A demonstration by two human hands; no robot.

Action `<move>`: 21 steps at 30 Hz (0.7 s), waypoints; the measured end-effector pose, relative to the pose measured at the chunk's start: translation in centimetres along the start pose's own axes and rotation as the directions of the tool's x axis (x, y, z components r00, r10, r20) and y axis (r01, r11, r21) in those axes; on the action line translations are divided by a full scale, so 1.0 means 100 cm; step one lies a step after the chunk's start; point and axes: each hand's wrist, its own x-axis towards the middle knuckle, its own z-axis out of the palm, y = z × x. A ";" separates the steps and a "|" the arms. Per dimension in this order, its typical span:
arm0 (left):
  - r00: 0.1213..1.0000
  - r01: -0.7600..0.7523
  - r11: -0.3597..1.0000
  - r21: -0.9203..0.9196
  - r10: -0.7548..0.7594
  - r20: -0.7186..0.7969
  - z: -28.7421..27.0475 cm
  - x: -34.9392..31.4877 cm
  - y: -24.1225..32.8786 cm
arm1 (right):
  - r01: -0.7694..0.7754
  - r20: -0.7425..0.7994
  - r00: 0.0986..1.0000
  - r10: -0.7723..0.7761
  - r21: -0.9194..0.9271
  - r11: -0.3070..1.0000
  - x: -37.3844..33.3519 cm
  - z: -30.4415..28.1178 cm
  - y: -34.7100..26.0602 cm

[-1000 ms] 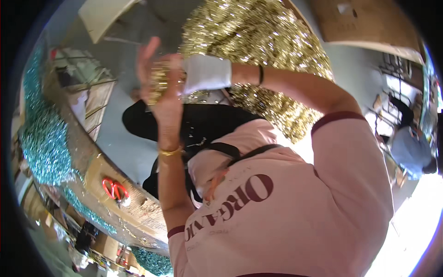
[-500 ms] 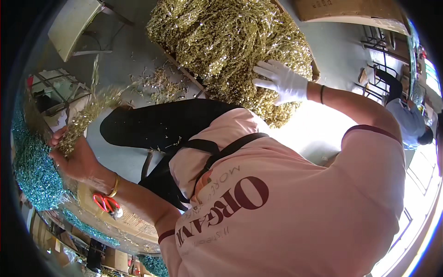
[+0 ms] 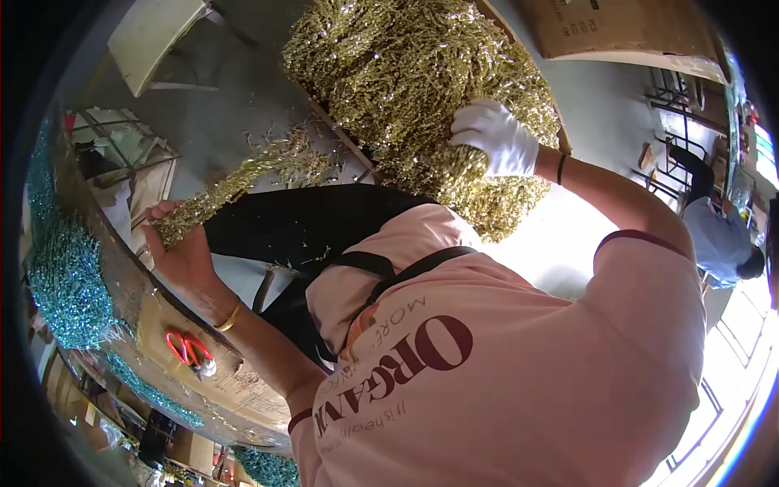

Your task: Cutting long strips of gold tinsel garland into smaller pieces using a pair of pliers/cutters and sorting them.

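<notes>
My left hand (image 3: 185, 253), bare with a gold bangle at the wrist, is closed around one end of a gold tinsel strand (image 3: 243, 180). The strand runs up and right over the grey floor. My right hand (image 3: 493, 136), in a white glove, is sunk into a big heap of gold tinsel (image 3: 406, 73) and curls around a clump at the heap's near edge. Between the two arms are my pink shirt and black apron.
Red-handled scissors (image 3: 188, 351) lie on the cardboard-topped bench (image 3: 235, 390) near my left wrist. Teal tinsel (image 3: 65, 276) is piled along the bench's left side. A wire rack (image 3: 122, 142), a pale stool (image 3: 154, 32) and a cardboard box (image 3: 625, 28) stand around. Another person (image 3: 722, 243) sits at right.
My hands were together over the gold heap. The left has swung out to the bench edge with a strand, and the gloved right has reached down into the heap.
</notes>
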 end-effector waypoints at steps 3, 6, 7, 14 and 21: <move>1.000 -0.011 1.000 0.019 0.012 -0.008 -0.003 -0.001 -0.001 | -0.036 -0.236 0.971 0.045 0.043 0.998 0.006 -0.011 0.005; 1.000 0.002 1.000 -0.002 -0.002 -0.030 -0.002 0.000 -0.009 | -0.708 0.017 0.648 0.762 0.382 0.594 0.005 -0.033 0.007; 0.999 0.017 1.000 -0.011 -0.018 -0.039 -0.001 0.000 -0.012 | -0.705 0.014 0.653 0.757 0.378 0.600 0.004 -0.037 0.012; 0.993 0.117 0.775 0.621 -0.101 -0.061 0.041 -0.009 -0.080 | -0.500 -0.063 0.541 0.839 0.778 0.381 -0.026 -0.042 0.061; 0.875 0.244 0.451 0.859 -0.485 0.006 0.092 -0.005 -0.199 | -0.525 -0.046 0.487 0.872 0.782 0.335 -0.019 -0.038 0.062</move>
